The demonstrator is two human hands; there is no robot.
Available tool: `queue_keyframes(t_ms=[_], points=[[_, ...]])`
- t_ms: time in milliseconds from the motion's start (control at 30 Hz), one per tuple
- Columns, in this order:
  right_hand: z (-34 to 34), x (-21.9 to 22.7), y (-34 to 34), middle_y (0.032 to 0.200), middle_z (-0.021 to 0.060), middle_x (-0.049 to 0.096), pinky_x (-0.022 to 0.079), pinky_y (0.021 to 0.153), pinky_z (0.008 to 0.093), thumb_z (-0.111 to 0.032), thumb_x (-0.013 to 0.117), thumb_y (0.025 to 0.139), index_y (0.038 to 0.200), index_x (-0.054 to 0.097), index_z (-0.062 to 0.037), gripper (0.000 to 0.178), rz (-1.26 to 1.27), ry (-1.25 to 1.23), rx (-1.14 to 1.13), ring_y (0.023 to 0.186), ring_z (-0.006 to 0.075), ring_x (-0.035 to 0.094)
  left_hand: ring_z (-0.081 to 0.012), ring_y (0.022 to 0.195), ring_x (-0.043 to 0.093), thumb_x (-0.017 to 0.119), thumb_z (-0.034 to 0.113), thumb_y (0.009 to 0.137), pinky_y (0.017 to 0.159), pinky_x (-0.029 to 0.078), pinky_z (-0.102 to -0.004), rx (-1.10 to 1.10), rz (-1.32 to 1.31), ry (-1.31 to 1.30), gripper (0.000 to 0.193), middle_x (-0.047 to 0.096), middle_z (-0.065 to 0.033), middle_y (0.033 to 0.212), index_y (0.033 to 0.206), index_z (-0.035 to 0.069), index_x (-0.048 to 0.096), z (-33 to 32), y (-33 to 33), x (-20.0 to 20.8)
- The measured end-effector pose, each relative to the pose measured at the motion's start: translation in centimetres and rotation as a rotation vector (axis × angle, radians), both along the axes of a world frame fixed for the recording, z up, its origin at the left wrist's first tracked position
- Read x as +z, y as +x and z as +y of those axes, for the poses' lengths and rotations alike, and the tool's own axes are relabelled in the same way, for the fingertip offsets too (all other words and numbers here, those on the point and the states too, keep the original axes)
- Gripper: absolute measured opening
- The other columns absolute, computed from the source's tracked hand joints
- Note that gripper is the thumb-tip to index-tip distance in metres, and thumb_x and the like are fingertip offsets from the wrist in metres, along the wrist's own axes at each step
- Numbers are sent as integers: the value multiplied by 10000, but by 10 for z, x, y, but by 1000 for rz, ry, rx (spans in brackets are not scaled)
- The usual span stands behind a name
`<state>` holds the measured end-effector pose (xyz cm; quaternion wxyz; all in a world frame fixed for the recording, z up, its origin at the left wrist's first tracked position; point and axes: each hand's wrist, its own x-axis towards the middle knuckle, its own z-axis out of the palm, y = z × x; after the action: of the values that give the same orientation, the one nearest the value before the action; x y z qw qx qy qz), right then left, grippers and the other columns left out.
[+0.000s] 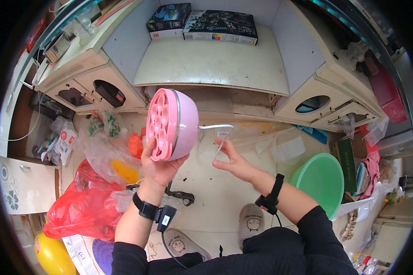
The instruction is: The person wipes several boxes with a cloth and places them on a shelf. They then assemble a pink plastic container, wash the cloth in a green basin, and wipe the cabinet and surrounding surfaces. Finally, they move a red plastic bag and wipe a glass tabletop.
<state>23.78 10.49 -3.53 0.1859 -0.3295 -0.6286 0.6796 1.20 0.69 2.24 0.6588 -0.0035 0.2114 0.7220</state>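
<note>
A pink egg cooker (186,123) is tilted on its side in the air in front of me. Its lighter body meets a pink tray (159,120) with round hollows, which faces left. My left hand (163,166) supports it from below, fingers wrapped round its lower edge. From the cooker's right side a white cord (218,126) sticks out and bends down to my right hand (236,164). There the cord runs at the thumb and forefinger, which look loosely curled on it; the rest of the cord is hidden. Black straps with small devices sit on both wrists.
Red plastic bags (85,201) and clear bags lie on the floor at left, near a yellow balloon-like object (54,254). A green basin (320,183) stands at right beside a cardboard box (346,158). Ahead, a cream cabinet (211,64) carries two flat boxes.
</note>
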Motion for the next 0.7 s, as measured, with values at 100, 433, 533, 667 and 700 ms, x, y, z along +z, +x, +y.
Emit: queue_keyframes(t_ms=[100,433,533,667,700], points=[[8,-3,-4,904,46,589,440,932,372,-255,567,957,1235,435,-74,357,135,-302,164,992,173,583,-342,1187,525,545,430,904,967,471,-507,49,-13,36,589,498,-169,1341,1371,91,430,0,6,11],[8,20,43,746,105,598,483,589,398,-226,620,884,890,515,-91,171,-413,867,488,678,306,602,-350,1274,447,545,295,925,1014,423,-536,513,101,167,554,414,-166,1425,1396,55,378,7,-45,39],[-3,39,49,762,90,579,475,584,399,-192,617,876,912,546,-112,113,-198,987,404,710,302,590,-326,1220,486,612,202,889,996,443,-519,698,343,-46,572,428,-164,1390,1382,50,366,0,-53,32],[-2,71,51,776,68,542,467,591,398,-163,601,876,942,572,-144,75,-211,1120,464,749,287,568,-263,1143,526,745,35,732,985,448,-394,701,1173,-458,776,471,-137,1299,1389,34,333,1,-44,4],[2,77,48,772,67,533,463,593,396,-165,603,874,944,580,-143,77,-187,1144,424,743,285,561,-264,1136,530,756,44,692,971,451,-375,524,1317,-345,801,475,-142,1290,1378,27,342,-1,-37,-2]])
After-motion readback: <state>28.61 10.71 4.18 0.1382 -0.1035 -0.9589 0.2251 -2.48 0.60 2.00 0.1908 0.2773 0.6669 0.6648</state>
